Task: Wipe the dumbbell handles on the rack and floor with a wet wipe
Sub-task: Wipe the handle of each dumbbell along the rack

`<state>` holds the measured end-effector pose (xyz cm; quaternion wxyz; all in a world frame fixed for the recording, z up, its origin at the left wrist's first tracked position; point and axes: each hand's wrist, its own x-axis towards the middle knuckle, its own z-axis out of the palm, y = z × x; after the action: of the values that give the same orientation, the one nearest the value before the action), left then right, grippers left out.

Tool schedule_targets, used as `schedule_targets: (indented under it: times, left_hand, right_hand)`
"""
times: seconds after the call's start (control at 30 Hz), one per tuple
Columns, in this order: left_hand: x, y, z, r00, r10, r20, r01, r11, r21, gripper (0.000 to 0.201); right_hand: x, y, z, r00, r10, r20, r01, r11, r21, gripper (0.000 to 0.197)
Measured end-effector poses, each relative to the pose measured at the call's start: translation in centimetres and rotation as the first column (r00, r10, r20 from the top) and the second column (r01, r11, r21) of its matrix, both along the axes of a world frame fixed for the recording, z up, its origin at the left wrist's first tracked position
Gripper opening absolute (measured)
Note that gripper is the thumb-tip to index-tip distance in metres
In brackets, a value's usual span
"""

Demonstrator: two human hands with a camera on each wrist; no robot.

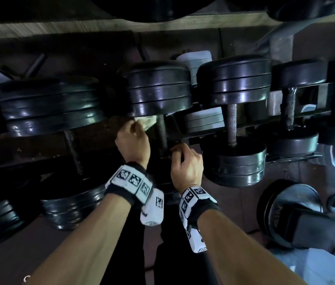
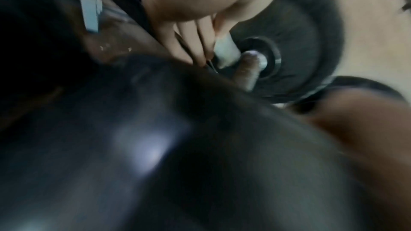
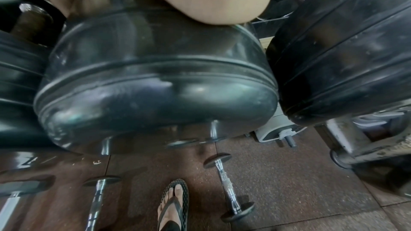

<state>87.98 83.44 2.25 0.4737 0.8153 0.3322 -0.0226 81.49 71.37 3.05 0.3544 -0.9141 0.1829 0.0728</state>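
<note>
1. The wet wipe [image 1: 145, 122] is a pale, crumpled wad of soft cloth, bunched at the top end of a dumbbell handle [image 1: 161, 132] on the rack, just under the far black plates [image 1: 158, 89].
2. That handle is a dark metal bar with a fine knurled, cross-hatched grip; it runs from the far plate stack down to the near plates, which the hands partly hide.
3. The left hand [image 1: 133, 141] has its fingers curled and pinches the wipe beside the handle's upper end. In the left wrist view the picture is blurred, but a pale wad shows at the fingertips near a round hub.
4. The right hand [image 1: 185, 161] sits at the handle's lower end with fingers curled inward; whether they actually grasp the bar cannot be told.
5. The plates are glossy black rubber discs with rounded edges and moulded seams, scuffed and dusty in the right wrist view.
6. The neighbouring dumbbell [image 1: 232, 120] has a grey knurled bar, rusty near its lower end.
7. Both wrists wear black bands with white blocks printed in black-and-white square markers.
8. Chrome-handled dumbbells [image 3: 227, 187] lie on speckled brown rubber floor tiles beside a foot in a black flip-flop [image 3: 173, 205].
9. Raised lettering on a floor plate at right is unreadable.
</note>
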Motion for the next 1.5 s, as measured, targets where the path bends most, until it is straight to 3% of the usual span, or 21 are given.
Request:
schedule_targets:
  times: [0.07,0.17,0.27,0.37,0.57,0.67,0.87,1.0,1.07,1.13,1.2,1.3,1.4,1.5]
  left_hand:
    - [1.1,0.8,-0.8,0.991,0.082,-0.107,-0.085,0.996,-0.017,0.02]
    - [2.6,0.6,-1.2,0.971,-0.002,-0.238,-0.004,1.0,-0.024,0.024]
    - [3.4,-0.5,-1.3,0.962,-0.043,-0.269,-0.013,0.979,-0.203,0.03]
    - [3.4,-1.2,-1.8,0.958,0.011,-0.285,-0.112,0.934,-0.34,0.03]
    - [1.8,-2.7,-0.9,0.983,0.159,-0.09,-0.173,0.969,-0.176,0.025]
    - [1.0,-2.6,-0.8,0.998,0.069,-0.009,-0.069,0.998,-0.016,0.028]
    - [-0.2,-3.6,0.6,0.995,-0.003,0.102,-0.007,0.995,0.099,0.024]
    - [-1.3,-3.6,1.8,0.98,-0.126,0.152,0.103,0.983,0.151,0.022]
    - [-2.2,-3.6,2.4,0.969,-0.205,0.139,0.194,0.977,0.084,0.022]
    - [-3.5,-3.6,2.5,0.973,-0.196,0.12,0.196,0.981,0.013,0.023]
    - [-4.7,-3.7,2.4,0.986,-0.116,0.12,0.126,0.989,-0.08,0.025]
    - [-6.0,-4.1,2.6,0.994,-0.002,0.107,0.027,0.973,-0.228,0.023]
    - [-6.5,-3.5,2.7,0.996,0.012,0.084,0.011,0.965,-0.263,0.02]
    - [-7.2,-1.8,2.2,0.988,-0.123,0.091,0.142,0.958,-0.248,0.017]
  right_hand:
    - [0.0,0.0,0.0,1.0,0.001,-0.008,-0.001,1.0,0.004,0.042]
    - [0.1,0.1,0.3,1.0,0.004,-0.018,-0.004,1.0,0.004,0.042]
    - [0.1,0.0,0.1,1.0,0.01,-0.028,-0.01,1.0,0.009,0.04]
    - [0.2,0.0,0.0,0.999,0.021,-0.048,-0.021,1.0,0.009,0.042]
    - [0.2,-0.2,-0.5,0.999,0.041,-0.017,-0.041,0.999,0.003,0.044]
    - [0.1,-0.2,-0.4,0.999,0.049,-0.013,-0.049,0.999,-0.004,0.043]
    - [0.0,-0.6,0.1,0.994,0.107,-0.03,-0.106,0.994,0.021,0.045]
    - [0.3,-1.6,0.0,0.992,0.087,-0.091,-0.076,0.99,0.117,0.043]
    - [0.9,-2.8,-0.2,0.987,0.029,-0.157,0.017,0.958,0.286,0.031]
    - [2.1,-4.3,0.3,0.97,0.026,-0.243,0.112,0.838,0.534,0.042]
    - [3.3,-5.7,0.6,0.949,0.161,-0.27,0.061,0.747,0.662,0.036]
    - [4.3,-6.6,1.5,0.887,0.383,-0.258,-0.141,0.757,0.638,0.015]
    - [4.1,-6.7,1.7,0.885,0.386,-0.26,-0.122,0.732,0.67,0.016]
    - [4.2,-6.2,1.9,0.869,0.396,-0.297,-0.073,0.696,0.714,0.023]
